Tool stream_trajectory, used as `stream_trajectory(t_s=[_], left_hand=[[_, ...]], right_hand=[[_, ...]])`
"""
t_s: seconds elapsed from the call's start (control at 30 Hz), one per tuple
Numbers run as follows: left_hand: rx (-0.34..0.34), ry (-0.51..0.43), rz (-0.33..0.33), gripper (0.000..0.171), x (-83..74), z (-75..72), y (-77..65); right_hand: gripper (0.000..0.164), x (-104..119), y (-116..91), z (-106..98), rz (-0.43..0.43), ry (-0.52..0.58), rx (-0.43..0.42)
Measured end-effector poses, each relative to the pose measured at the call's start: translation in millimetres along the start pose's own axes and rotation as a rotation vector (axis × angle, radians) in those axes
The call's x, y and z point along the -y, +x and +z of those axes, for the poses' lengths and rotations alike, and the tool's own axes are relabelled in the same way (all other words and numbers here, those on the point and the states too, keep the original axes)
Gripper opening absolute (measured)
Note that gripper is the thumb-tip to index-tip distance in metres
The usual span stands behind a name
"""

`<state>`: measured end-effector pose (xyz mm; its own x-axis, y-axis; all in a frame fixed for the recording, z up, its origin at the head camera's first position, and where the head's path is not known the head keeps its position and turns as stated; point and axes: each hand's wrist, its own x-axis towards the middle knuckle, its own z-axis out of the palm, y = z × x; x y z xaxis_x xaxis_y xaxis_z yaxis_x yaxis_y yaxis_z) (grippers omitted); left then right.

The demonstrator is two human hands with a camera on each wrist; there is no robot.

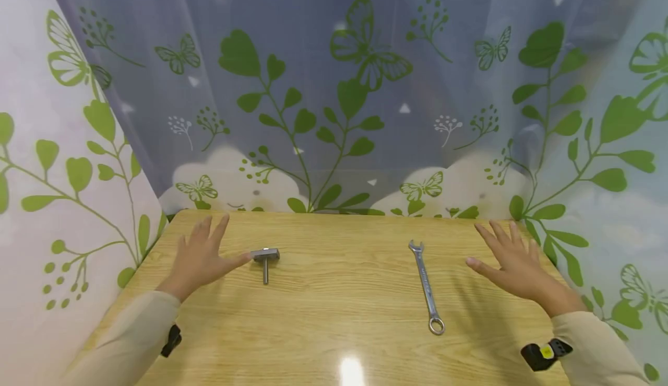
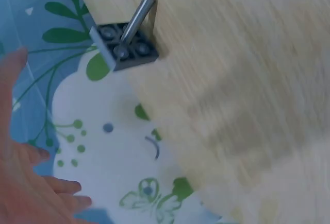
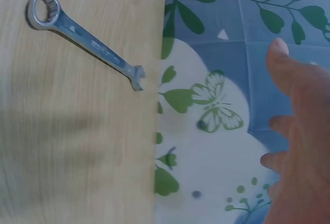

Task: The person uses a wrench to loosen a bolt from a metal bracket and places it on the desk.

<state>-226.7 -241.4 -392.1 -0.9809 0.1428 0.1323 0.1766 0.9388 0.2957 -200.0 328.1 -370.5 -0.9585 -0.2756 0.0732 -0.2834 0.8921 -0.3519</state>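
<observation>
My left hand point(image 1: 200, 258) is held over the left side of the table, fingers spread and holding nothing. Its thumb tip overlaps the edge of a small dark metal block with a steel rod point(image 1: 265, 254) in the head view. In the left wrist view the block point(image 2: 138, 54) shows round recesses in its face, from which the rod juts out. On the right, a combination wrench point(image 1: 425, 287) lies on the tabletop, its open end toward the back and ring end toward me. My right hand point(image 1: 514, 264) hovers to the right of the wrench point(image 3: 93, 44), fingers apart and nothing in them.
The wood-grain table point(image 1: 334, 305) ends at the back against a blue-grey curtain point(image 1: 313, 84) printed with leaves and butterflies. More printed cloth hangs at the left and right sides. Each sleeve has a dark strapped device at the wrist.
</observation>
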Motion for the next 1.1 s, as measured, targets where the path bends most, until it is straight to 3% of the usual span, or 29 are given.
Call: stream_trajectory(t_s=[0.23, 0.53, 0.73, 0.93, 1.1], left_hand=[[-0.063, -0.066, -0.018, 0.106, -4.1, 35.1, 5.3], [-0.109, -0.391, -0.167, 0.104, -19.7, 79.4, 11.6], [-0.166, -0.452, -0.275, 0.098, -29.5, 98.6, 15.8], [-0.210, -0.483, -0.329, 0.097, -35.5, 112.3, 17.8], [-0.229, -0.542, -0.379, 0.096, -40.8, 118.6, 18.9]], right_hand=[[0.082, 0, 5, 24, 0.013, 0.088, 0.014], [0.082, 1, 12, 61, 0.025, 0.168, -0.004], [0.077, 5, 15, 90, 0.047, 0.251, -0.014], [0.074, 9, 22, 121, 0.096, 0.304, 0.004], [0.072, 14, 24, 134, 0.143, 0.331, -0.007]])
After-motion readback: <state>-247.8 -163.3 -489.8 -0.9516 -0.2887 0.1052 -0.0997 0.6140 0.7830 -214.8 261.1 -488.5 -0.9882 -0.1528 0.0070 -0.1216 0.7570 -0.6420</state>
